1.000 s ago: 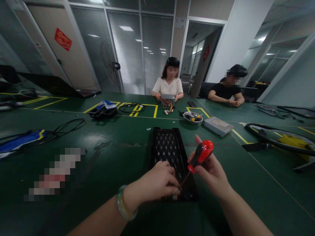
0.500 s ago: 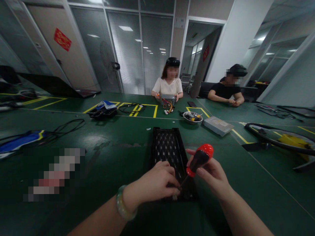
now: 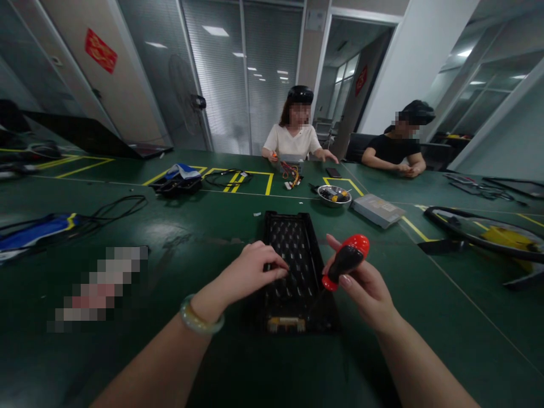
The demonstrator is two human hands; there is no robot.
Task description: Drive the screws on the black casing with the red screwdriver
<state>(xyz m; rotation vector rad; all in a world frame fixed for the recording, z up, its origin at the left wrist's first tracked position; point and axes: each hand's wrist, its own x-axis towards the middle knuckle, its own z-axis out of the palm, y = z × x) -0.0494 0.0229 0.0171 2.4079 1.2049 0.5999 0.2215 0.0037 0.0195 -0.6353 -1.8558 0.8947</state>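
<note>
A black rectangular plastic panel (image 3: 317, 243) with raised edges and a mesh-like patterned inside lies on the table before me. A small tan-and-metal part (image 3: 285, 324) sits at its near end. My right hand (image 3: 361, 283) grips the red-and-black handle of a screwdriver (image 3: 347, 262), tilted so its thin shaft points down at the panel's near right part; whether the tip touches is too dark to tell. Over the panel's left side is my left hand (image 3: 250, 275), thumb and fingers pinched together. What they hold, if anything, is too small to make out.
Beyond the panel are a metal bowl (image 3: 335, 195) of small parts and a grey metal box (image 3: 377, 211). A black frame with yellow material (image 3: 510, 243) lies right. Blue pouches (image 3: 40, 233) and cables are left, behind a blurred item. Two people (image 3: 293, 136) sit across the green table.
My left hand has moved up and left, away from the screwdriver's shaft, uncovering the panel's near end. The screwdriver stays in my right hand. A person opposite has reached out toward a phone.
</note>
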